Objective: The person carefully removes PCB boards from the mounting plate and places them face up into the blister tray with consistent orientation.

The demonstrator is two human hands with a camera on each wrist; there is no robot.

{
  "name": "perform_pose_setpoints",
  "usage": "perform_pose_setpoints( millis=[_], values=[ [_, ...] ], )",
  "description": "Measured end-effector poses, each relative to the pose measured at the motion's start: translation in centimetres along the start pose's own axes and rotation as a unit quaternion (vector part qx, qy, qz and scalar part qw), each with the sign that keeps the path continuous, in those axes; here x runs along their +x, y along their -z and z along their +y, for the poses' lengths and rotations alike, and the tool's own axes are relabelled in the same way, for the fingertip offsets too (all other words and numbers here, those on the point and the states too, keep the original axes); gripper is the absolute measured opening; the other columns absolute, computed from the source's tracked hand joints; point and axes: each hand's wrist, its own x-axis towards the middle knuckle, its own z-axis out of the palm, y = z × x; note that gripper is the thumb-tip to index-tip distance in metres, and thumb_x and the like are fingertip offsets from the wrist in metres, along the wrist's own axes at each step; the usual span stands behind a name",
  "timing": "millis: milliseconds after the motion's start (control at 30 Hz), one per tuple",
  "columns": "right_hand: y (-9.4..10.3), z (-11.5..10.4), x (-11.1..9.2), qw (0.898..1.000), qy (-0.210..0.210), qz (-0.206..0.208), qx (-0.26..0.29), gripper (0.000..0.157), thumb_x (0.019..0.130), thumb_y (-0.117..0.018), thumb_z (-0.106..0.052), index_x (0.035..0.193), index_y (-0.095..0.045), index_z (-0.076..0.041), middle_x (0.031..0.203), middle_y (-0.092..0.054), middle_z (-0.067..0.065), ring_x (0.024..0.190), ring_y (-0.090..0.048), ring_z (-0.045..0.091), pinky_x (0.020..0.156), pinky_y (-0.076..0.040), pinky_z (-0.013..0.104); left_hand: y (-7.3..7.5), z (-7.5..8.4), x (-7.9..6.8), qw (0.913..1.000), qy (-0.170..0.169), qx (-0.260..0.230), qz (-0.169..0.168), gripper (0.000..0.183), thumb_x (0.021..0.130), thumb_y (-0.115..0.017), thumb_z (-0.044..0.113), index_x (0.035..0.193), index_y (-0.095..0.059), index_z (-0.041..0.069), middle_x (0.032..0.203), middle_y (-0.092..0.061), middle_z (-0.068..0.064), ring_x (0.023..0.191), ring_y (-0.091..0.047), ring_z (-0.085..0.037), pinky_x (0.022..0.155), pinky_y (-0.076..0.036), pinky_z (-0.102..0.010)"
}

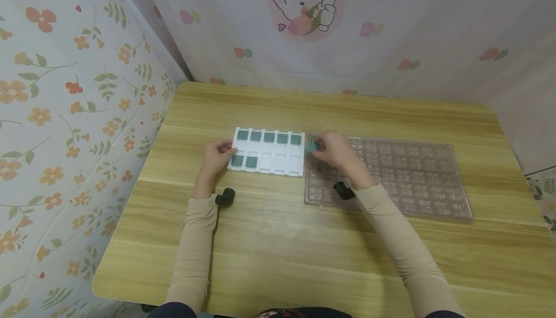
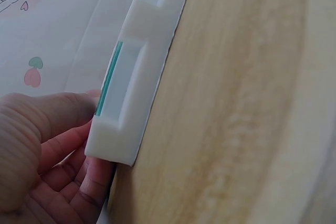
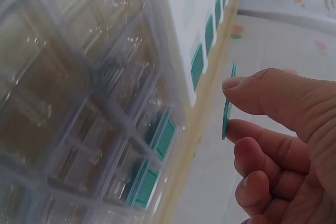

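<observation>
My left hand [image 1: 213, 159] holds the left end of a white plastic tray [image 1: 299, 163], thumb on the edge and fingers beneath in the left wrist view. In the tray's pockets lie small green square boards [image 1: 269, 137]: the back row is filled, and two sit at the left of the front row. A single thin green board [image 3: 227, 114] is pinched between thumb and forefinger of my right hand [image 1: 336, 151]. That hand is above the left back corner of a clear plastic compartment tray [image 1: 417, 178]. Two compartments in the right wrist view contain green pieces [image 3: 144, 184].
Both trays lie side by side on a wood-grain table [image 1: 269, 241]. A patterned curtain [image 1: 391, 43] hangs behind the table, and a floral one [image 1: 56, 139] along its left. Black wrist devices [image 1: 226, 197] stick out from both sleeves.
</observation>
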Motion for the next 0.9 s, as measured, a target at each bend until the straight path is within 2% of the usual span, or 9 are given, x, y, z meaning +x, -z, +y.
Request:
perform_pose_setpoints(
  millis=[133,500,900],
  values=[
    [0.4,0.3,0.0,1.000,-0.015,-0.012,-0.006,0.027,0.082,-0.070,-0.011,0.103,-0.064,0.006,0.076,-0.058,0.010,0.064,-0.050,0.021,0.056,-0.041,0.030,0.0,0.0,0.1,1.0000,0.002,-0.001,-0.001,0.033,0.085,-0.066,0.005,0.115,-0.062,-0.007,0.102,-0.063,-0.022,0.089,-0.058,-0.028,0.069,-0.045,-0.021],
    [1.1,1.4,-0.3,1.000,-0.021,-0.009,-0.011,0.030,0.081,-0.070,-0.010,0.105,-0.064,0.007,0.079,-0.060,0.014,0.067,-0.053,0.023,0.059,-0.043,0.034,0.0,0.0,0.1,1.0000,0.002,0.001,-0.001,0.032,0.085,-0.066,0.006,0.114,-0.062,-0.006,0.102,-0.063,-0.022,0.089,-0.059,-0.028,0.068,-0.045,-0.020],
    [1.7,2.8,-0.4,0.999,-0.032,-0.013,-0.020,0.029,0.082,-0.069,-0.010,0.104,-0.062,0.008,0.077,-0.056,0.013,0.064,-0.049,0.022,0.057,-0.041,0.034,0.1,-0.2,0.2,0.9999,-0.012,0.010,0.002,0.031,0.084,-0.067,0.005,0.112,-0.063,-0.007,0.100,-0.064,-0.022,0.088,-0.060,-0.029,0.071,-0.045,-0.022]
  ],
)
